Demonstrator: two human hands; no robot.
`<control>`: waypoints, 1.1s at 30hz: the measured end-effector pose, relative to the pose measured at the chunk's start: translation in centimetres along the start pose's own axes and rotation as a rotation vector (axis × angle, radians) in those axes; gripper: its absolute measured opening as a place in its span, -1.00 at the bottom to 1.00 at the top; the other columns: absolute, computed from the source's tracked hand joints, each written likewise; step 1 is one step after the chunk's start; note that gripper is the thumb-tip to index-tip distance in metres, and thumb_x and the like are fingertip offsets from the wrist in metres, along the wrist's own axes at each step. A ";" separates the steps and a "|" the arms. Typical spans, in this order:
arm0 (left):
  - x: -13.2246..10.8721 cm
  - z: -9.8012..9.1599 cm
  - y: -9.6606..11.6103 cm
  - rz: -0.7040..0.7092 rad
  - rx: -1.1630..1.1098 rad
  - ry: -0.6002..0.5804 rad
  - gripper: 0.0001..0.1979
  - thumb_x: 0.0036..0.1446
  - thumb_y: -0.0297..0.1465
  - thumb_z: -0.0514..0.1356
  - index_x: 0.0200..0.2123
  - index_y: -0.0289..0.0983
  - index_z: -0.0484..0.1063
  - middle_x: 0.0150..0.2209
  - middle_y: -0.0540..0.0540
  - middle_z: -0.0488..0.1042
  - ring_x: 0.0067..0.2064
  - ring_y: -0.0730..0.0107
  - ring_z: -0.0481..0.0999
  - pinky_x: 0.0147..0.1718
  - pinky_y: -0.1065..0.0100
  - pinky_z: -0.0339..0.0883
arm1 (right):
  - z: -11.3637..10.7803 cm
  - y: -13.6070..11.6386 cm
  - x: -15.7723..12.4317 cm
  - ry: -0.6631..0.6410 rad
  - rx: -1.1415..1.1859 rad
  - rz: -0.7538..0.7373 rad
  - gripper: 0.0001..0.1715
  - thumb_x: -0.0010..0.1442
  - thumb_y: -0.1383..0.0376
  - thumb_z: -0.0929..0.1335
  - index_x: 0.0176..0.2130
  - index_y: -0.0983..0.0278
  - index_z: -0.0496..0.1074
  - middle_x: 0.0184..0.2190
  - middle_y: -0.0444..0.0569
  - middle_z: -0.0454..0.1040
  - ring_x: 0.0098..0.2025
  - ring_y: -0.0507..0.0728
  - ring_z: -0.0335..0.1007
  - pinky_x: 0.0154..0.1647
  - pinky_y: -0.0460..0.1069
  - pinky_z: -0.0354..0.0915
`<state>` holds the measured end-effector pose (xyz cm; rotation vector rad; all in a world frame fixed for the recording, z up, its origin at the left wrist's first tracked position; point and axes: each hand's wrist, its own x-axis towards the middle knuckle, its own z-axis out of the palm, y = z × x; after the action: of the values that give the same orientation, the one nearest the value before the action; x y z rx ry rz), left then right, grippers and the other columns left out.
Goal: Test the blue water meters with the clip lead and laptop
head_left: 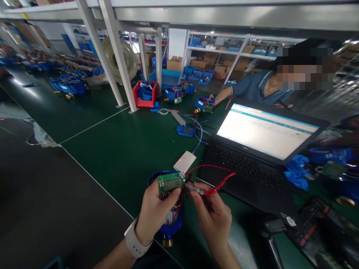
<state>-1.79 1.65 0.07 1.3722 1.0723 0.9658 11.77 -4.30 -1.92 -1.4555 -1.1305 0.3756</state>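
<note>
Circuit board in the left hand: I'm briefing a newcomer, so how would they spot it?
Find the open laptop, then the left hand, lower and leftward. It holds the green circuit board; unlike the white box just beyond, this carries a grey display.

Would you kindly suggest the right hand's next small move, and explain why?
Perhaps ease the gray piece slightly toward the circuit board: the right hand pinches it close to the board's edge, while the left hand holds the board.
</note>
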 end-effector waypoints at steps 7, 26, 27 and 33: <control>0.0 0.1 -0.2 0.007 -0.007 0.008 -0.80 0.06 -0.33 0.26 -0.19 -0.16 0.50 -0.22 0.01 0.61 -0.17 0.34 0.56 -0.13 0.34 0.41 | 0.1 0.2 -0.2 0.010 -0.064 -0.053 -0.87 0.21 0.26 0.38 -0.20 0.23 0.49 -0.38 -0.10 0.60 -0.42 0.07 0.55 -0.41 -0.14 0.45; -0.3 -0.2 0.0 0.035 0.057 -0.009 -0.79 0.05 -0.33 0.27 -0.20 -0.19 0.51 -0.21 -0.01 0.63 -0.17 0.34 0.59 -0.19 0.39 0.45 | -0.2 -1.1 0.9 -0.055 -0.187 -0.134 -0.88 0.23 0.29 0.36 -0.22 0.24 0.51 -0.40 -0.12 0.59 -0.48 0.04 0.53 -0.47 -0.17 0.42; -0.4 -0.2 0.0 0.049 0.077 -0.005 -0.79 0.05 -0.33 0.27 -0.19 -0.19 0.51 -0.22 0.00 0.63 -0.19 0.35 0.59 -0.21 0.39 0.45 | -0.3 -1.2 1.0 -0.059 -0.192 -0.140 -0.88 0.23 0.29 0.36 -0.23 0.25 0.50 -0.40 -0.12 0.59 -0.48 0.03 0.52 -0.47 -0.17 0.41; -0.5 -0.2 -0.1 0.084 0.120 0.024 -0.86 0.05 -0.33 0.27 -0.28 -0.18 0.49 -0.40 0.08 0.60 -0.39 0.48 0.56 -0.40 0.50 0.42 | -0.1 -1.7 1.4 -0.078 -0.225 -0.167 -0.91 0.21 0.34 0.37 -0.22 0.24 0.48 -0.46 -0.20 0.56 -0.53 -0.03 0.49 -0.49 -0.23 0.37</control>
<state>-2.11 1.23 -0.04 1.5169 1.1130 0.9946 11.80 -3.56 0.11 -1.5383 -1.3820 0.1940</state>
